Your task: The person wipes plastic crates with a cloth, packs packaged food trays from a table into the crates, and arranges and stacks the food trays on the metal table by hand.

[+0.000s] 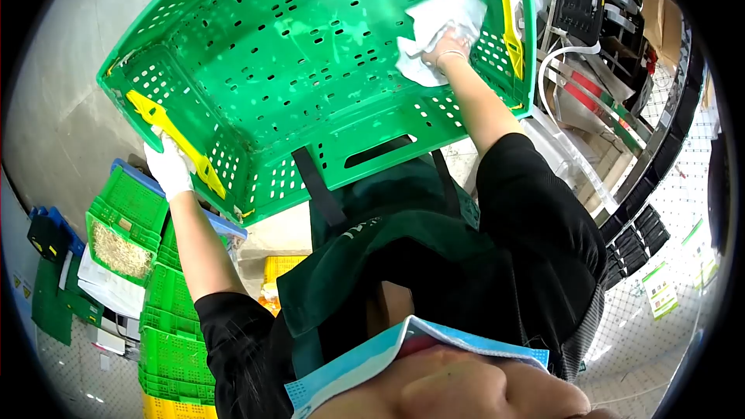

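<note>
A: Grips?
B: Left hand (169, 166) closed on the green crate's (272, 54) left edge, beside a yellow handle (177, 140); right hand (446, 48) clutching a white cloth (458, 9).
A: Crate's lie?
B: In front, long axis roughly left to right. Cloth inside, toward right end, left hand well apart.

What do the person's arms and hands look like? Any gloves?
The left hand wears a white glove. The right hand has a thin, pale band at the wrist, maybe a glove's edge; I can't tell. Black sleeves end near the elbows, leaving the forearms bare.
</note>
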`<act>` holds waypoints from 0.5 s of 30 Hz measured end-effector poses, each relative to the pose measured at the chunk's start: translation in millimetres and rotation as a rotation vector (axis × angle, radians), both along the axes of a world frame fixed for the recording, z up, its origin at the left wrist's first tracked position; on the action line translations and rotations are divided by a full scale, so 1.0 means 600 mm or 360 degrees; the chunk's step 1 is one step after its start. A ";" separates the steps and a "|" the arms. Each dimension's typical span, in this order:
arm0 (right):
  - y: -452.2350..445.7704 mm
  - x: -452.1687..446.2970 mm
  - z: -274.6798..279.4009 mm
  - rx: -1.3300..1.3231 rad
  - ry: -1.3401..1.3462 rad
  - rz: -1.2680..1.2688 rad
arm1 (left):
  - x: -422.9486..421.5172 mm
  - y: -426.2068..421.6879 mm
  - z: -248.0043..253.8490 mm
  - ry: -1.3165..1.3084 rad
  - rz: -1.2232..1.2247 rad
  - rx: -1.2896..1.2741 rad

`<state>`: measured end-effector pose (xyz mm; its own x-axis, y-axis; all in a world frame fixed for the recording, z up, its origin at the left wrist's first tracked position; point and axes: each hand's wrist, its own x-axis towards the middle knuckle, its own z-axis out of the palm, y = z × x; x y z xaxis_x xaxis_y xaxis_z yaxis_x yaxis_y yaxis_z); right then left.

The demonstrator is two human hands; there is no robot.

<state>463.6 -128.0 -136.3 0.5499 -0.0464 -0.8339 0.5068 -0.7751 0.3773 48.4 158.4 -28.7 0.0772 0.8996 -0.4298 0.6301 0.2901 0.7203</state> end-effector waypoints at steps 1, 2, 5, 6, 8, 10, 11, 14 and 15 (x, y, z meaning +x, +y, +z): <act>-0.004 -0.005 0.003 0.0299 -0.0175 0.0052 | 0.000 -0.001 0.001 0.0084 -0.0005 -0.0006; -0.006 -0.008 0.003 0.0602 -0.0346 0.0105 | 0.000 -0.005 0.001 0.0088 0.0009 -0.0009; 0.015 0.022 0.017 0.0622 -0.0258 0.0181 | 0.013 -0.006 0.011 0.0030 0.0014 0.0028; 0.022 0.030 0.026 0.0579 -0.0181 0.0305 | 0.017 -0.006 0.015 0.0046 0.0047 -0.0012; 0.027 0.048 0.001 0.0619 -0.0191 0.0401 | 0.020 -0.005 0.014 0.0066 0.0091 -0.0049; 0.035 0.055 -0.007 0.0774 -0.0014 0.0550 | 0.018 -0.010 0.011 0.0003 -0.0018 0.0161; 0.030 0.063 -0.023 0.0967 -0.0054 0.0524 | 0.016 -0.012 0.012 0.0012 -0.0016 0.0150; 0.016 0.046 -0.065 0.1052 -0.0149 0.0381 | 0.024 -0.008 0.014 -0.0012 0.0018 0.0149; 0.010 0.025 -0.064 0.1220 -0.0266 0.0443 | 0.022 -0.008 0.015 -0.0015 0.0031 0.0112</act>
<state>478.9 -121.9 -174.5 0.5765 0.6571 -0.4856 0.7021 -0.7024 -0.1169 61.7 153.8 -19.7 0.0630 0.9290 -0.3647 0.6178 0.2507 0.7453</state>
